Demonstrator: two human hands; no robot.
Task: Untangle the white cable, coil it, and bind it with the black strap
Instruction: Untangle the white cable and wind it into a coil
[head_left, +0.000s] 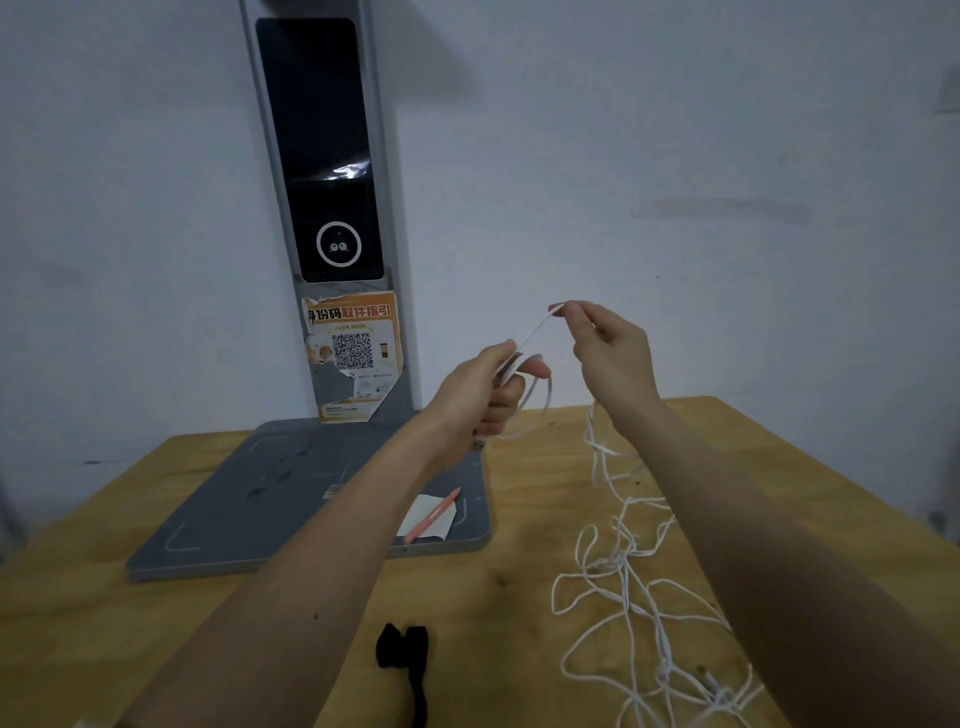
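Observation:
My left hand (488, 395) is raised above the table and grips a few small loops of the white cable (623, 566). My right hand (613, 353), a little higher and to the right, pinches the cable between thumb and fingertips. A short taut stretch runs between the two hands. From my right hand the cable drops to the wooden table (519, 597) and spreads in a loose tangle with knots under my right forearm. The black strap (402, 654) lies on the table near the front edge, between my forearms.
A grey device stands at the back of the table, its flat base plate (249, 509) bearing a pink pen (431, 515) on a white paper slip (428, 514). Its upright column (322, 156) carries a dark screen and an orange QR poster (356, 353). The wall is close behind.

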